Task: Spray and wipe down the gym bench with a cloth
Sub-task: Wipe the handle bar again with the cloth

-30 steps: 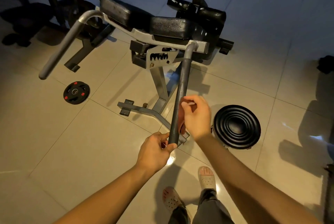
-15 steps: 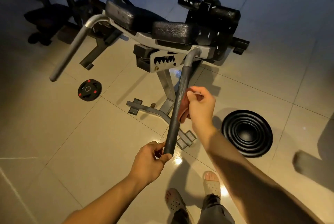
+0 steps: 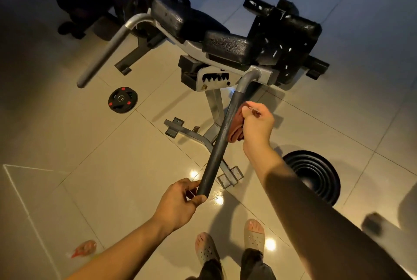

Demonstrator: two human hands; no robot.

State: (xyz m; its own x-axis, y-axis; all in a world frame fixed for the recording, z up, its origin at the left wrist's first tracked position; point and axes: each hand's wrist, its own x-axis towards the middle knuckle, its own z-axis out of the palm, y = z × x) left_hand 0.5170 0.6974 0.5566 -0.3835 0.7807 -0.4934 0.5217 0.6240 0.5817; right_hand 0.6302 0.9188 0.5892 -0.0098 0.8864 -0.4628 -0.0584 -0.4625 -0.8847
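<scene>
Left hand (image 3: 178, 204) grips handle (image 3: 222, 142) end | right hand (image 3: 257, 126) presses cloth (image 3: 237, 126) on handle | pads (image 3: 225, 46) likely unwiped

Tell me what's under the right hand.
A reddish cloth, gripped by the right hand against the dark handle. The hand hides part of the cloth, and where cloth meets handle cannot be seen.
</scene>
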